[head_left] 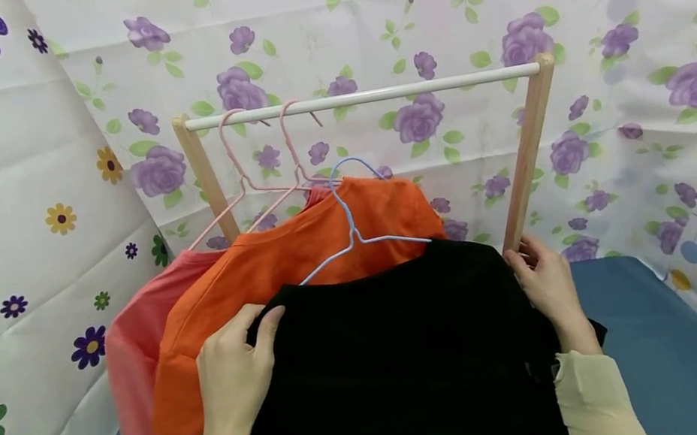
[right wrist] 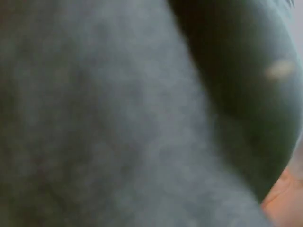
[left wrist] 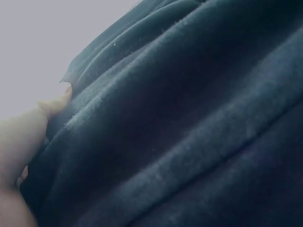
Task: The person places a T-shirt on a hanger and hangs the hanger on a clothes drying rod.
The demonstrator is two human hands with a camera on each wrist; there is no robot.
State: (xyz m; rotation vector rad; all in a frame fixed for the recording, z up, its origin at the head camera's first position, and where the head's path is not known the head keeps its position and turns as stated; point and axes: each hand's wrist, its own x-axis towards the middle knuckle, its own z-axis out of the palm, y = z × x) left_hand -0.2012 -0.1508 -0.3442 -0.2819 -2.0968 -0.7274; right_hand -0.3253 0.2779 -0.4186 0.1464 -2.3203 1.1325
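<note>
A black long-sleeved-looking top [head_left: 403,346] spreads in front of me on a light blue hanger [head_left: 353,236], whose hook stands free below the rack's bar. My left hand [head_left: 231,381] pinches the top's left shoulder between thumb and fingers. In the left wrist view, the thumb [left wrist: 59,100] presses on the folded dark cloth. At the opposite shoulder, my right hand [head_left: 547,285] pinches the cloth's edge beside the rack's right post. Dark fabric [right wrist: 118,118] fills most of the right wrist view and hides nearly all of that hand.
Behind the top stands a rack with a white bar [head_left: 397,92] and wooden posts [head_left: 529,151]. An orange top [head_left: 216,330] and a pink top [head_left: 131,358] hang at its left on pink hangers [head_left: 290,143]. Blue cloth [head_left: 657,351] covers the table; flowered sheets surround it.
</note>
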